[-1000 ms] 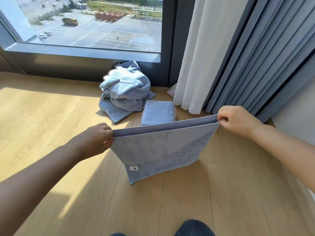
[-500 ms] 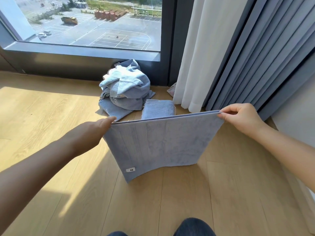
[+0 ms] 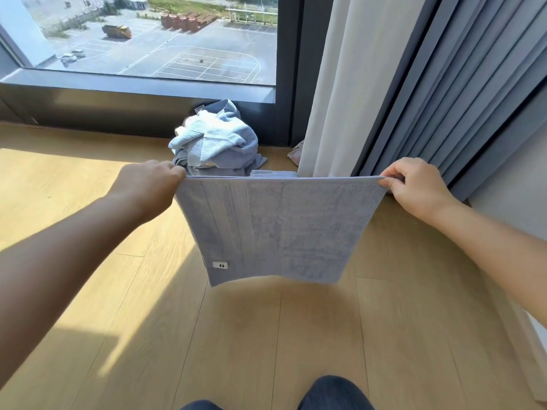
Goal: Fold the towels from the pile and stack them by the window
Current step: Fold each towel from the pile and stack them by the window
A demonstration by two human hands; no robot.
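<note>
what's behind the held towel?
The crumpled towel pile shows above the held towel, plus a sliver of another towel. Their lower parts are covered.

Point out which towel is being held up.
The grey-blue towel with the white tag, hanging between the left hand and right hand that pinch its top corners. The others lie on the floor by the window.

Left hand (image 3: 148, 186), right hand (image 3: 416, 189), bare forearms (image 3: 68, 250), dark blue trouser knees (image 3: 334, 393)
</note>
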